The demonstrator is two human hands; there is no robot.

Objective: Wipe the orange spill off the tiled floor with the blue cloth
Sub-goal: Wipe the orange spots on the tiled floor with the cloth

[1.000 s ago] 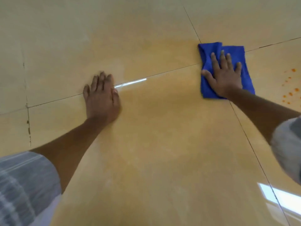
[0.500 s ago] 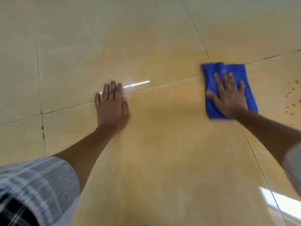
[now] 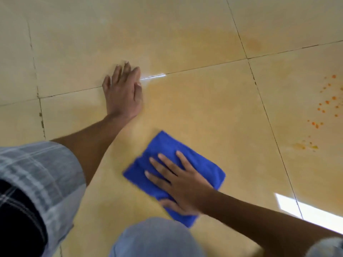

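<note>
item: blue cloth, on the tiled floor near my knee, my right hand flat on it, fingers spread. left hand braced flat, fingers together. risk: orange droplets far right missed; cloth smearing the film wider.

Blue cloth on a yellow-tan floor

The cloth is bright blue all over. The floor tiles are shiny cream and yellow-tan, with thin dark lines between them and a pale orange smear across the middle. Small bright orange spots dot the tile on the right. The sleeve is grey with a pattern of white and dark checks. The knee is covered in pale blue-grey.
</note>
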